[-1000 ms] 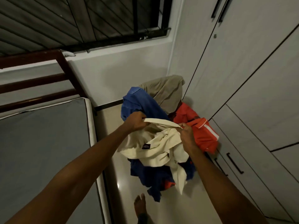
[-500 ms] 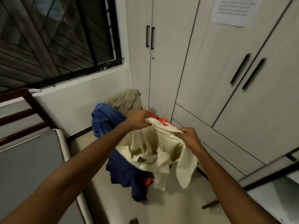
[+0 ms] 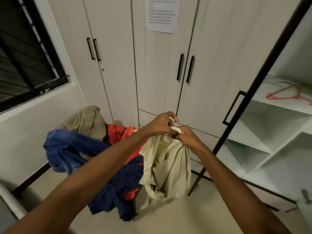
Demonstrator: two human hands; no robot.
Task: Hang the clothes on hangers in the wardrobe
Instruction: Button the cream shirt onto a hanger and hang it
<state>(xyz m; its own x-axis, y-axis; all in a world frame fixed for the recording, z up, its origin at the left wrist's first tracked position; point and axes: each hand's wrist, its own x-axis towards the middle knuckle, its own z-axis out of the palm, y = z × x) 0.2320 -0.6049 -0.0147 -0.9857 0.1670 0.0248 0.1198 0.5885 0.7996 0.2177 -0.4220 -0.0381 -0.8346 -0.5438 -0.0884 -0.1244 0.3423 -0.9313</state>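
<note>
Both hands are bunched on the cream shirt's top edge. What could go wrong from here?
1. The cream shirt hangs crumpled from the left hand and right hand, so finding the neck opening may take fumbling.
2. The red hanger lies on the open wardrobe shelf; fetching it leaves one hand holding the shirt, which could slip.

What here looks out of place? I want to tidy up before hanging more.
A red hanger lies flat on a shelf of the open wardrobe instead of hanging. Blue, orange and khaki clothes sit in a crumpled heap by the wall.
</note>
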